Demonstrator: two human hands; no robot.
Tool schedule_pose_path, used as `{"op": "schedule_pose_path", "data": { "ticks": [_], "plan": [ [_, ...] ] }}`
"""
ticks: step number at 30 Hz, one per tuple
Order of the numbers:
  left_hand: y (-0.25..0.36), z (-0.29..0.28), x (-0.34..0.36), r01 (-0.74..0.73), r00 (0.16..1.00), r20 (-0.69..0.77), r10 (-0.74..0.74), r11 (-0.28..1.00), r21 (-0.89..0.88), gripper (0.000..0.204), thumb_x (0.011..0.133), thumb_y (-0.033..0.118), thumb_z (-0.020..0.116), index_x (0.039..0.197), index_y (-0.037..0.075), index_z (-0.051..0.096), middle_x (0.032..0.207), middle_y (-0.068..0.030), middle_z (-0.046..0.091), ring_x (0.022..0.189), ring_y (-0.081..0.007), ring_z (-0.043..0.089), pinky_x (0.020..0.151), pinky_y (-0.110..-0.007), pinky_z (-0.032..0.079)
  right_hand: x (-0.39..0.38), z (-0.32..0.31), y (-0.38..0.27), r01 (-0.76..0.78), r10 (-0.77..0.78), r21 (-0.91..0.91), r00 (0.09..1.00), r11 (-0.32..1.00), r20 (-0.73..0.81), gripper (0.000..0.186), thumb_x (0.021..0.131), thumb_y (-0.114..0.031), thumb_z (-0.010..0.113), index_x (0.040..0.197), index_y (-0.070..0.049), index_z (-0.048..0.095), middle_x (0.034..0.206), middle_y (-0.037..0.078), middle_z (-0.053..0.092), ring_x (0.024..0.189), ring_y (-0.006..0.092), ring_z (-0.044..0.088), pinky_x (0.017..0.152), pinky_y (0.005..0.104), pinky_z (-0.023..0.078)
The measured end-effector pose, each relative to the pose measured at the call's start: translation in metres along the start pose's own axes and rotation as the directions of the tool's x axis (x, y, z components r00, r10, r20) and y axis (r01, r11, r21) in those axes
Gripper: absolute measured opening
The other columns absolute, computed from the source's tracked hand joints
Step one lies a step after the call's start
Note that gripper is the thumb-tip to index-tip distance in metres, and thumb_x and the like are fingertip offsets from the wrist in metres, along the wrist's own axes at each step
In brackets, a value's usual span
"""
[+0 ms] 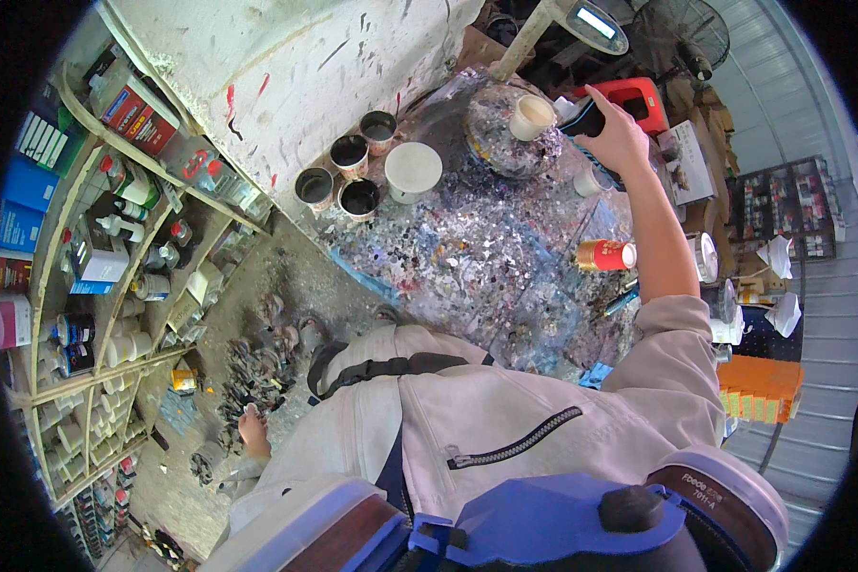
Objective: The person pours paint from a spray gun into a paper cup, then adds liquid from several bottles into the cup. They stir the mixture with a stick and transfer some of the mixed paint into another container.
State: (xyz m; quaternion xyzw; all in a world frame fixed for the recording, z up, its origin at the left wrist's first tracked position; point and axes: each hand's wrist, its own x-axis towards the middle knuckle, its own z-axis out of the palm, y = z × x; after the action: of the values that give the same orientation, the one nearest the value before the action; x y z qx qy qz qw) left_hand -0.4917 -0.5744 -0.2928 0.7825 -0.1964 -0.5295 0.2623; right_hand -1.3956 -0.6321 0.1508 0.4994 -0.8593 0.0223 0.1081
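My right hand (622,141) reaches over the far right of the paint-crusted bench (467,276). Thumb and forefinger span a dark, flat, phone-like device (586,120) with a blue edge; the palm hides part of it. Just left of it, a cream-filled cup (532,117) stands on a round, paint-spattered scale platform (491,153). A small white cup (588,182) stands below the device. My left hand (254,432) hangs low at my left side, above the floor. Its fingers look curled together, and whatever they may hold is too small to make out.
Several cups of dark paint (350,155) and a white-lidded tub (414,172) stand at the bench's left. A red cup (606,255) lies on its side at right. The scale's display (593,25) rises on a pole behind. Loaded shelves (114,362) line the left.
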Motion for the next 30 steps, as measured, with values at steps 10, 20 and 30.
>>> {"op": "schedule_pose_path", "data": {
  "ticks": [10, 20, 30],
  "plan": [
    [-0.013, -0.011, -0.008, 0.058, 0.998, -0.015, -0.058, 0.998, 0.008, 0.033, 0.104, 0.042, 0.071, 0.101, 0.012, 0.058, 0.078, 0.0001, 0.056, 0.06, -0.0133, 0.056, 0.047, -0.029, 0.038, 0.003, 0.0, -0.001, 0.009, -0.008, -0.034, 1.0, 0.999, 0.012, 0.1, 0.076, -0.039, 0.086, 0.167, -0.038, 0.044, 0.134, 0.01, 0.074, 0.12, 0.0346, 0.074, 0.094, 0.0501, 0.062],
    [-0.042, -0.027, 0.018, -0.051, 0.998, 0.026, 0.049, 0.994, 0.092, 0.035, 0.104, 0.042, 0.072, 0.102, 0.01, 0.057, 0.082, -0.0026, 0.059, 0.057, -0.0145, 0.054, 0.044, -0.031, 0.036, 0.002, 0.0, 0.001, -0.014, 0.016, -0.049, 0.999, 0.999, 0.032, 0.099, 0.076, -0.038, 0.085, 0.167, -0.038, 0.044, 0.133, 0.008, 0.074, 0.12, 0.0329, 0.074, 0.093, 0.0492, 0.061],
    [-0.027, -0.015, 0.006, 0.096, 0.994, -0.041, -0.097, 0.995, -0.023, 0.034, 0.104, 0.042, 0.073, 0.105, 0.011, 0.057, 0.088, -0.0038, 0.061, 0.061, -0.0147, 0.057, 0.046, -0.032, 0.037, 0.002, -0.001, 0.0, -0.024, 0.025, -0.028, 0.999, 0.999, 0.033, 0.101, 0.075, -0.041, 0.087, 0.167, -0.038, 0.044, 0.141, 0.008, 0.072, 0.125, 0.0339, 0.072, 0.099, 0.0494, 0.06]
  ]
}}
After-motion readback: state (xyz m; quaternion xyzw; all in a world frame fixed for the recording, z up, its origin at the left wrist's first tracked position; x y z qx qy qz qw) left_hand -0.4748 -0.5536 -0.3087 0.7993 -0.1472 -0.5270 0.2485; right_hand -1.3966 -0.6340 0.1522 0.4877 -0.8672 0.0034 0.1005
